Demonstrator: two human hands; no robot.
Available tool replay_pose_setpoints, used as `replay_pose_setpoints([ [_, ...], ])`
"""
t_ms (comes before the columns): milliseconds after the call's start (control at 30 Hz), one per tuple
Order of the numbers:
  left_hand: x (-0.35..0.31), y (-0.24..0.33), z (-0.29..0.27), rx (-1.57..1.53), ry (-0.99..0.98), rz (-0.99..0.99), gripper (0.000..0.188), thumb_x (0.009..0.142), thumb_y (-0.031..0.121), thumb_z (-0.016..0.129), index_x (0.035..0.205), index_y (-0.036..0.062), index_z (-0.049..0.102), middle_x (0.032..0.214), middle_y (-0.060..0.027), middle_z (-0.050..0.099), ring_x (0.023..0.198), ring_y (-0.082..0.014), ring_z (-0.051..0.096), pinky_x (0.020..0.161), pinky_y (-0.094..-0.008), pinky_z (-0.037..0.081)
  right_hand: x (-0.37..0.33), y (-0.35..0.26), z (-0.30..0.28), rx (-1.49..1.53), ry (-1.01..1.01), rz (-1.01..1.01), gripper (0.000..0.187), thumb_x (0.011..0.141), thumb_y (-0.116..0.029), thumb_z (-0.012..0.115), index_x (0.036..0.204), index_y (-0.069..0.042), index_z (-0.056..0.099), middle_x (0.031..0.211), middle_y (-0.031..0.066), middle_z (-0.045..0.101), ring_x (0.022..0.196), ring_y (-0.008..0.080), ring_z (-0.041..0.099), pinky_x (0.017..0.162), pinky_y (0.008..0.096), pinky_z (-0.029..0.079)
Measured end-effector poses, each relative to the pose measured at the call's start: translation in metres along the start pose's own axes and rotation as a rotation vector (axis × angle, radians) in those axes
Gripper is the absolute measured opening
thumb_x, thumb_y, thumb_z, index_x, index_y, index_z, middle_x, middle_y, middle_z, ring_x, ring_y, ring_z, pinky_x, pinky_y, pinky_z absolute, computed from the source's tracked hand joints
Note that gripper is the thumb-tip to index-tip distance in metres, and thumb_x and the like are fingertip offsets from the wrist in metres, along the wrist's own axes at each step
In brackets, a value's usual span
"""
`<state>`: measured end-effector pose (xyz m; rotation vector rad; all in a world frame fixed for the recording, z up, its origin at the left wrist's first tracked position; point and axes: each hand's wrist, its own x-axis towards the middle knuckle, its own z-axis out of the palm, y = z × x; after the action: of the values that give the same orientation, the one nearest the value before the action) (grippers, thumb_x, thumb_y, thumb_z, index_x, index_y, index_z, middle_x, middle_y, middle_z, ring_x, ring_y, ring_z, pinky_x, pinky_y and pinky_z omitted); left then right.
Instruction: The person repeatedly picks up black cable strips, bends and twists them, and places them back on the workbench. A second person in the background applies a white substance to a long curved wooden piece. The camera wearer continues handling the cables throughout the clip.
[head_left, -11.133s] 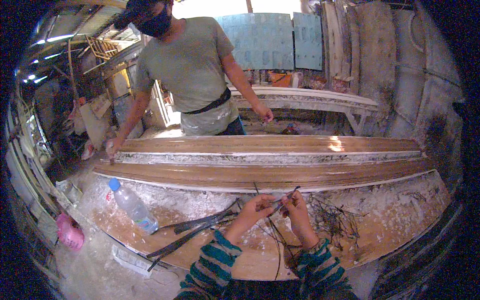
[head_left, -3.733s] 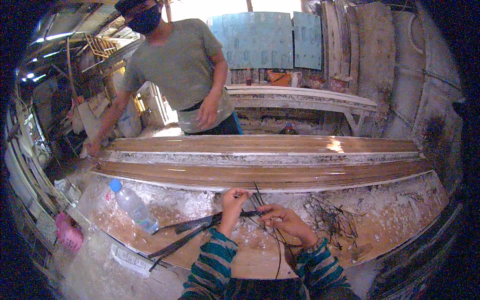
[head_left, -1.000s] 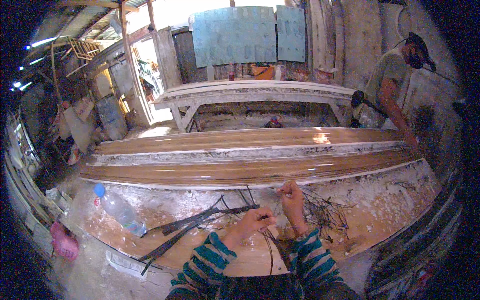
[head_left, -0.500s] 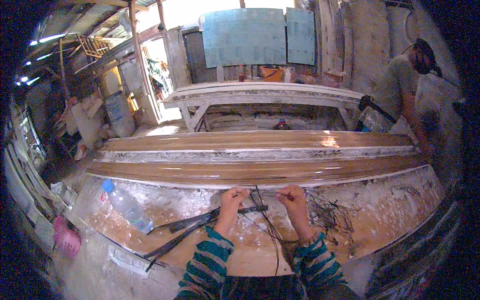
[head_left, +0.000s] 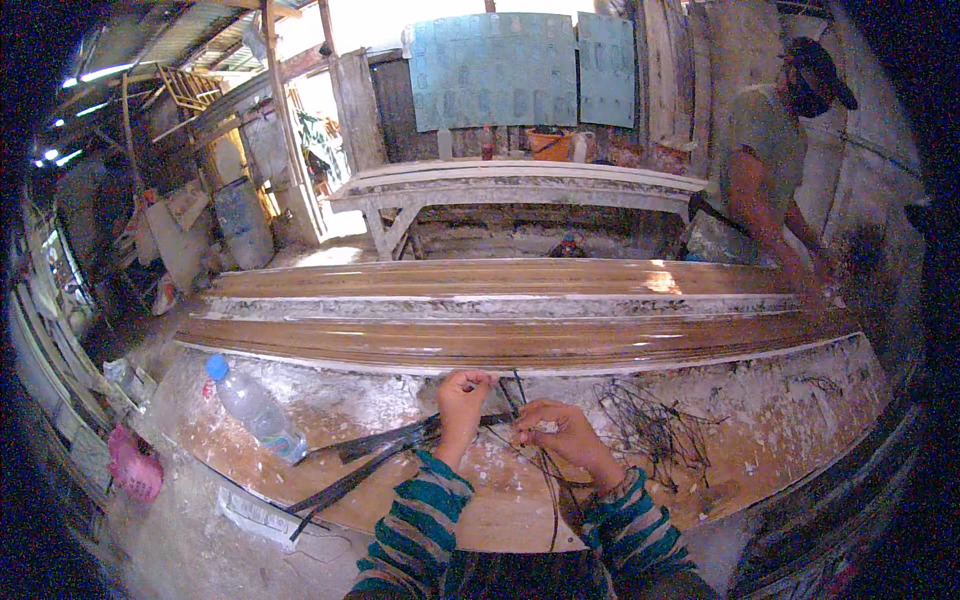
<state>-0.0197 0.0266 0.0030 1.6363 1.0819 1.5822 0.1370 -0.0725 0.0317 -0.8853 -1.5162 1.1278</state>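
Observation:
My left hand (head_left: 463, 408) is closed in a pinch above the board; what sits between its fingertips is too small to make out. Lower and to its right, my right hand (head_left: 560, 434) has thumb and fingers pressed together on a thin black strand (head_left: 545, 470), where several strands cross. Under my left wrist runs a bundle of flat black strips (head_left: 360, 480), reaching toward the lower left. A loose tangle of thin black strands (head_left: 655, 430) lies on the board to the right of my right hand.
A clear plastic bottle with a blue cap (head_left: 253, 408) lies at the board's left. Beyond my hands stretch two long, glossy brown panels (head_left: 500, 342). Across from me stands a white bench (head_left: 530, 190). A co-worker (head_left: 770, 160) leans over the panels' right end. A pink basket (head_left: 135, 462) is at lower left.
My right hand has moved left and down toward the crossing strands, while my left stays nearly in place. The strand stretched between both hands no longer shows. The co-worker has shifted left.

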Motion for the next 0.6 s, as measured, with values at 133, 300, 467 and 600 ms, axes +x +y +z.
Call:
replay_pose_setpoints([
  [133, -0.005, 0.005, 0.001, 0.02, -0.041, 0.064, 0.007, 0.072, 0.008, 0.065, 0.075, 0.0026, 0.064, 0.076, -0.0054, 0.061, 0.068, -0.0115, 0.056, 0.059, -0.0235, 0.042, 0.001, -0.003, -0.002, -0.093, 0.11, 0.01, 0.011, 0.069, -0.008, 0.07, 0.076, -0.005, 0.062, 0.08, 0.0054, 0.06, 0.08, 0.0163, 0.056, 0.072, 0.0275, 0.044],
  [300, -0.006, 0.0, 0.004, 0.109, -0.205, 0.037, 0.007, 0.073, 0.01, 0.064, 0.076, 0.0041, 0.064, 0.076, -0.006, 0.059, 0.069, -0.0129, 0.054, 0.062, -0.0259, 0.042, 0.006, 0.002, -0.008, -0.134, 0.351, 0.011, 0.014, 0.067, -0.004, 0.069, 0.067, -0.003, 0.055, 0.07, 0.003, 0.058, 0.07, 0.0121, 0.054, 0.066, 0.0251, 0.043],
  [467, -0.013, 0.001, 0.013, -0.075, -0.571, 0.036, 0.012, 0.077, 0.015, 0.064, 0.081, 0.004, 0.061, 0.076, -0.0021, 0.054, 0.066, -0.0114, 0.05, 0.061, -0.0251, 0.041, 0.011, 0.023, -0.023, -0.51, 0.64, -0.099, 0.016, 0.066, -0.002, 0.068, 0.065, -0.004, 0.052, 0.063, 0.002, 0.053, 0.062, 0.0107, 0.051, 0.062, 0.0246, 0.042],
  [600, -0.024, 0.016, 0.012, -0.159, -0.884, -0.094, 0.013, 0.079, 0.016, 0.062, 0.084, 0.0043, 0.059, 0.081, 0.001, 0.049, 0.069, -0.01, 0.048, 0.063, -0.0245, 0.041, 0.014, 0.04, -0.041, -0.505, 0.723, -0.223, 0.017, 0.067, -0.002, 0.066, 0.067, -0.005, 0.05, 0.061, 0.0017, 0.053, 0.058, 0.0109, 0.048, 0.058, 0.0241, 0.041],
])
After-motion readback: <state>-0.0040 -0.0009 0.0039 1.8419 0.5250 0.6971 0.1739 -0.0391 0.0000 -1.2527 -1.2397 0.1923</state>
